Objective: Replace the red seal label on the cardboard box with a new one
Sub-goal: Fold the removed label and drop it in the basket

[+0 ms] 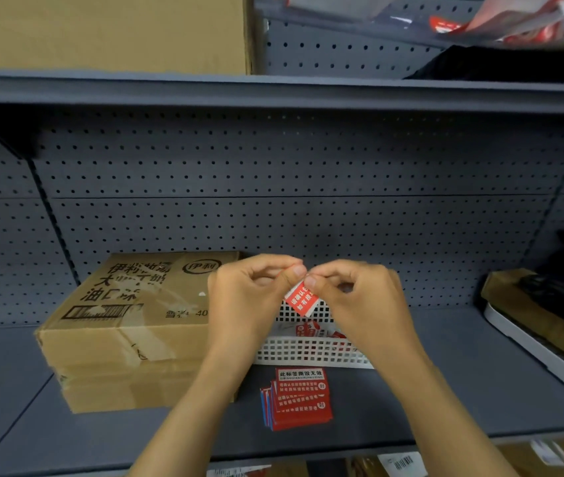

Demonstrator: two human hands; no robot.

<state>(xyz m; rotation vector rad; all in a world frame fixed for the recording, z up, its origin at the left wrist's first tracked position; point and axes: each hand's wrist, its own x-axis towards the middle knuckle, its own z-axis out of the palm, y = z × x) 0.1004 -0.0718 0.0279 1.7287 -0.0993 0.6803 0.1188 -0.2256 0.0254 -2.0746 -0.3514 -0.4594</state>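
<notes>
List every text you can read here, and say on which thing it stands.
"此标签撕毁无效": top line of the red label stack on the shelf.
"伊利": logo on the cardboard box.
"40": box top; its other print is blurred.
Label pinched by both hands: too small.
Barcode tag: unreadable.

Matt cardboard box (125, 325), glossy label (300, 299)
</notes>
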